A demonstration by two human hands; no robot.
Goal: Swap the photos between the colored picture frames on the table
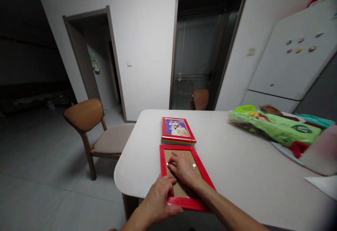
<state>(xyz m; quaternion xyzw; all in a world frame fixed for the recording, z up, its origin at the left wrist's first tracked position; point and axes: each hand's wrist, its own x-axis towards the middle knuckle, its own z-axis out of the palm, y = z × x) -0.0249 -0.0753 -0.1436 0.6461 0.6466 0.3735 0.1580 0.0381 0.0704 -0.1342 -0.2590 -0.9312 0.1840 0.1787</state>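
A red picture frame (164,159) lies face down on the white table (237,164), its brown backing board up. My left hand (158,197) grips the frame's near left corner, thumb along the near edge. My right hand (184,169) lies on the backing board with fingers stretched flat and pressing near small metal clips. Just beyond, a short stack of frames (177,131) lies face up, the top one red with a photo in it.
Green plastic packages (273,126) and other bags sit at the table's right side. A wooden chair (97,133) stands left of the table, another (200,99) beyond it by a dark doorway. A white fridge (295,62) stands at right.
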